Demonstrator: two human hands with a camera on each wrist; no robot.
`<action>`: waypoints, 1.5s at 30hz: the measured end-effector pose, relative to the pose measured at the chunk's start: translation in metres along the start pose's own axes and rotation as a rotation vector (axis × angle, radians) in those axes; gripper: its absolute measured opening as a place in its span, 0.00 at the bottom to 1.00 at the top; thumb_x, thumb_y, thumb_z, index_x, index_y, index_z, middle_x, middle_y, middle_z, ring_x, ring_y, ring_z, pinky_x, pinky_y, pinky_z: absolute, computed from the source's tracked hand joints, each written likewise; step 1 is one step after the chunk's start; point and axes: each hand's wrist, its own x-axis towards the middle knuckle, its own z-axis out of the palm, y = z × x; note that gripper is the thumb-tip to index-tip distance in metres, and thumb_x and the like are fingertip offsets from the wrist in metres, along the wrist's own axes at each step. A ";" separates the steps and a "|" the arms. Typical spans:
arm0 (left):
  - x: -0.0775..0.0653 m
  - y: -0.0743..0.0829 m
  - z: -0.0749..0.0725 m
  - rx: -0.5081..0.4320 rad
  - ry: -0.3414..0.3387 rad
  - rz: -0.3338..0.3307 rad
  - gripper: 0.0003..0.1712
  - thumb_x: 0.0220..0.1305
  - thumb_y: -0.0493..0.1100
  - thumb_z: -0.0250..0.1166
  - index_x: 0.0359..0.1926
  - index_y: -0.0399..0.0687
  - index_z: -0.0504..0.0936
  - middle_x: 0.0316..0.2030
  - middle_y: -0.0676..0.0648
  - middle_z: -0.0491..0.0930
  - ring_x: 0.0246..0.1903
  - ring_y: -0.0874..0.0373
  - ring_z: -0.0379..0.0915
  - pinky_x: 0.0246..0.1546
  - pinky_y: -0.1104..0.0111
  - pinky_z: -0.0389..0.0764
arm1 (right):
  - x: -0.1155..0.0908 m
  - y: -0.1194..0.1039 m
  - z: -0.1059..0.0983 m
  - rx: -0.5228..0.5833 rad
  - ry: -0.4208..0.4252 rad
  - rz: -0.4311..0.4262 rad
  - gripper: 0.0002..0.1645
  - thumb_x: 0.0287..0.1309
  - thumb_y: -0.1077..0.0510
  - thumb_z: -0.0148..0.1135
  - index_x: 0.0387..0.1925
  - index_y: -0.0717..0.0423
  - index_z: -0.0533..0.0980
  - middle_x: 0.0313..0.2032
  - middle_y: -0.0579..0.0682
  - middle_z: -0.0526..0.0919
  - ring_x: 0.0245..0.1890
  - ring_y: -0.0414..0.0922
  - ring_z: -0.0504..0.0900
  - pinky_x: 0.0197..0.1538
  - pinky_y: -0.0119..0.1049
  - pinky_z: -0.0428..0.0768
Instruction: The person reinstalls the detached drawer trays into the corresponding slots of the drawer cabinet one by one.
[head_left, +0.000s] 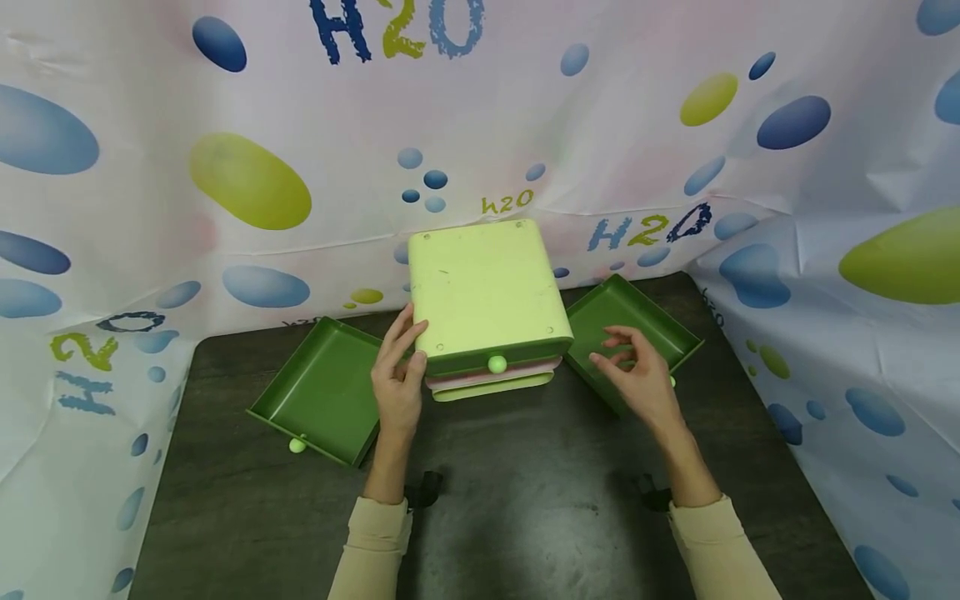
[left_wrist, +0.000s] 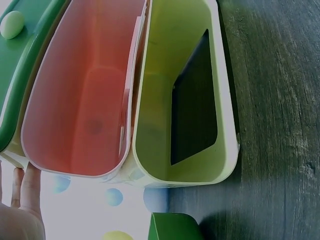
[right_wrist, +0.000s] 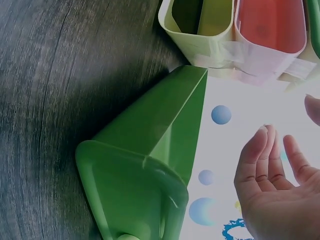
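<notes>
A stacked drawer unit (head_left: 483, 287) stands at the back of the table. Its top tier has a green drawer front with a round pale-green knob (head_left: 497, 364). Below it, the pink housing (left_wrist: 95, 100) and the lime-green housing (left_wrist: 155, 100) are open at the front and hold no drawers. My left hand (head_left: 397, 375) rests on the top tier's left front corner, fingers along its side. My right hand (head_left: 637, 371) is held in the air right of the unit, fingers loosely bent and holding nothing. Under it lies a green drawer (head_left: 618, 304); another green drawer (head_left: 330, 383) lies at left.
The dark wooden table (head_left: 517, 517) carries the unit and both drawers. A white printed sheet (head_left: 360, 125) with blue and lime blobs hangs close behind and along the sides. The left drawer has a knob (head_left: 297, 445) at its front.
</notes>
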 end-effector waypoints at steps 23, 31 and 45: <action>0.006 0.018 0.004 0.011 -0.014 -0.011 0.28 0.74 0.44 0.59 0.56 0.16 0.74 0.66 0.21 0.60 0.67 0.37 0.60 0.22 0.66 0.68 | 0.009 0.005 -0.023 -0.170 -0.057 -0.046 0.35 0.65 0.50 0.66 0.71 0.51 0.68 0.57 0.60 0.78 0.41 0.52 0.83 0.40 0.48 0.81; 0.006 0.014 0.003 0.010 -0.008 -0.004 0.23 0.73 0.38 0.59 0.56 0.17 0.74 0.66 0.22 0.60 0.67 0.39 0.62 0.23 0.68 0.70 | 0.012 0.007 -0.030 -0.206 -0.070 -0.059 0.36 0.64 0.51 0.67 0.71 0.52 0.67 0.58 0.60 0.77 0.42 0.53 0.83 0.40 0.51 0.82; 0.001 -0.001 -0.002 0.000 -0.002 -0.012 0.24 0.73 0.44 0.61 0.58 0.25 0.77 0.69 0.31 0.63 0.68 0.41 0.62 0.23 0.72 0.71 | 0.014 0.011 -0.037 -0.211 -0.078 -0.071 0.34 0.64 0.54 0.67 0.69 0.56 0.69 0.57 0.61 0.77 0.42 0.54 0.83 0.45 0.55 0.81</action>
